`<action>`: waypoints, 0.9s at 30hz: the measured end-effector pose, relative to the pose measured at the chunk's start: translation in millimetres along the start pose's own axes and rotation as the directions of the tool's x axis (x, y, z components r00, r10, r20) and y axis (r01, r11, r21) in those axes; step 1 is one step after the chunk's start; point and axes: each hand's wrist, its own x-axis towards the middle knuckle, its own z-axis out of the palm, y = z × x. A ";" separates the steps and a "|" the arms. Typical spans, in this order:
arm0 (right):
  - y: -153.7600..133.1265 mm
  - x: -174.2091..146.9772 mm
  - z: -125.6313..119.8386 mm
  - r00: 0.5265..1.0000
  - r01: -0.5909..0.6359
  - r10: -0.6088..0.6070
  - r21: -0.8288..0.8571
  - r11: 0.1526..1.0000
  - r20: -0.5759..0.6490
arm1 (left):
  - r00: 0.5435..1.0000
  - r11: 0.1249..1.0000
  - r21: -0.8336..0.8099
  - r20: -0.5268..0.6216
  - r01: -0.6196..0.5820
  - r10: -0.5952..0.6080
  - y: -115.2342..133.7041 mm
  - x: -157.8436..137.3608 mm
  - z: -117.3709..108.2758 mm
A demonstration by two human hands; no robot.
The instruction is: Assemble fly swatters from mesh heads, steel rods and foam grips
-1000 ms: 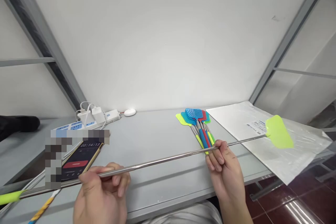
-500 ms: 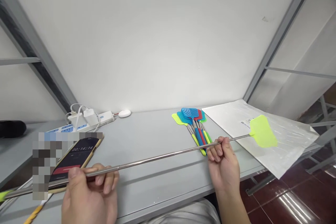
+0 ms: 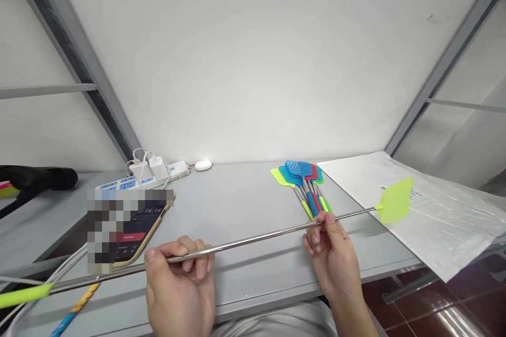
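Both hands hold one extended telescopic fly swatter (image 3: 245,242) over the table's front part. Its steel rod slants up to the right, from a yellow-green handle at the left edge to a yellow-green paddle at the right. My left hand (image 3: 179,287) is closed on the thicker part of the rod, thumb on the near side. My right hand (image 3: 332,253) pinches the thin part between thumb and fingers, a short way from the paddle. Behind my right hand lies a bunch of collapsed fly swatters (image 3: 310,189) in blue, red, green and yellow-green.
A white plastic mailer bag (image 3: 443,221) lies at the right, overhanging the table edge. At the left are a phone (image 3: 138,231) showing a timer, partly blurred out, a power strip (image 3: 179,169) with plugs and cables, and a small white case (image 3: 203,165). Grey posts frame the table (image 3: 237,195).
The view has swung left, so the table's things appear further right. My left hand has slid along the rod away from the handle, and more of the handle shows. The paddle has turned slightly.
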 end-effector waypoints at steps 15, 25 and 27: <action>1.0 -4.6 7.5 0.989 0.138 -0.135 0.067 0.988 -0.055 | 0.996 1.000 0.004 -0.087 0.014 -0.014 -3.6 -4.9 -2.0; 9.6 -13.8 16.4 0.982 0.019 -0.047 0.154 0.988 0.181 | 0.978 0.999 0.025 -0.205 -0.040 0.044 20.0 17.2 -10.9; 7.7 -13.6 14.9 0.990 0.080 -0.101 0.196 0.977 0.098 | 0.979 0.998 0.036 -0.197 -0.043 0.050 20.0 16.8 -10.5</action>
